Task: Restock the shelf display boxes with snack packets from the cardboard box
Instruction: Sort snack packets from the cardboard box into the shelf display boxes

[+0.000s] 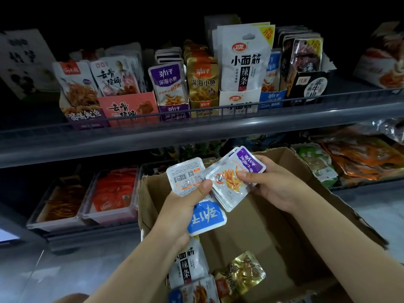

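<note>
Both hands (175, 213) (275, 184) pinching light, slippery, floppy snack packets (231, 182); best held flat by sealed edges.

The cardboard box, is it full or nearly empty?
Nearly empty. Most of the cardboard box floor is bare, with only a few packets left at its near end.

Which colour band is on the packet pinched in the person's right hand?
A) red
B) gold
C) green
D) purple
D: the right hand pinches a purple-topped packet above the cardboard box, its band matching the purple display box on the shelf.
</note>
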